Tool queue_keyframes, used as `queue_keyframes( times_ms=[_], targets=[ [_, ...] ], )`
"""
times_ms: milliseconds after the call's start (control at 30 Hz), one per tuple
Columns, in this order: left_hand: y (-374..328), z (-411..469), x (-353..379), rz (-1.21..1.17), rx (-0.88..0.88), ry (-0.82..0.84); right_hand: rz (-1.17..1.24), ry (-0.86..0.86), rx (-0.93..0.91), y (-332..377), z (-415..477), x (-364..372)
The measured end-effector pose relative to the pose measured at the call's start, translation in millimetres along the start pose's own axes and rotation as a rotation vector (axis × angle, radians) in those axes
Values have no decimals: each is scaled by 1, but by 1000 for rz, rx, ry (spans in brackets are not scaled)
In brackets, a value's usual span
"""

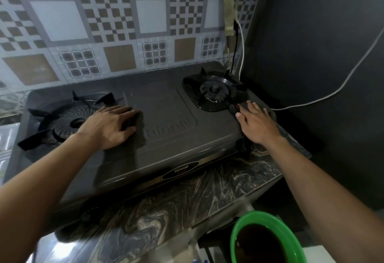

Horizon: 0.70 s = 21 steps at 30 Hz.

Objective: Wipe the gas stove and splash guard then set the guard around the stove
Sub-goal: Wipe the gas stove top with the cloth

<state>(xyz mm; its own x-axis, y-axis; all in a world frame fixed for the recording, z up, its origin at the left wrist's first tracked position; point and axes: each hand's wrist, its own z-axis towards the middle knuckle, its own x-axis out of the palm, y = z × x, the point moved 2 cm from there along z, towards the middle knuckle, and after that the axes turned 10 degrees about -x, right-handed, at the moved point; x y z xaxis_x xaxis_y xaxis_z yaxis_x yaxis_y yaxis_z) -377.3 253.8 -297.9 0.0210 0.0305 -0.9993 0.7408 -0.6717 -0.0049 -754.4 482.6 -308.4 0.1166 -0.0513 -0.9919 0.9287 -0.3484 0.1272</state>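
Stove (170,129) sits on the marble desk (207,196). It is a stiff, dark metal box that looks heavy enough to stay put under wiping. Its smooth top would likely turn slippery when wet. If it needs shifting, the side edges seem the safest hold.

Left hand (110,125) lies flat and released on the stove's middle panel, beside the left burner (68,121). Right hand (255,123) presses straight fingers on a soft dark cloth (234,107) at the stove's right front corner.

Behind the stove stands a patterned panel (104,34); I cannot tell whether it is the guard.
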Motion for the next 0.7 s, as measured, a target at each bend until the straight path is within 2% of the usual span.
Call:
queue_keyframes(
  times_ms=[333, 500, 700],
  targets=[
    [-1, 0, -4, -30, -11, 40, 77, 22, 298, -39, 29, -12],
    [1, 3, -7, -14, 5, 77, 44, 16, 235, -6, 12, 0],
    [5, 6, -5, 1, 50, 48, 87, -92, 90, 99, -23, 17]
  ],
)
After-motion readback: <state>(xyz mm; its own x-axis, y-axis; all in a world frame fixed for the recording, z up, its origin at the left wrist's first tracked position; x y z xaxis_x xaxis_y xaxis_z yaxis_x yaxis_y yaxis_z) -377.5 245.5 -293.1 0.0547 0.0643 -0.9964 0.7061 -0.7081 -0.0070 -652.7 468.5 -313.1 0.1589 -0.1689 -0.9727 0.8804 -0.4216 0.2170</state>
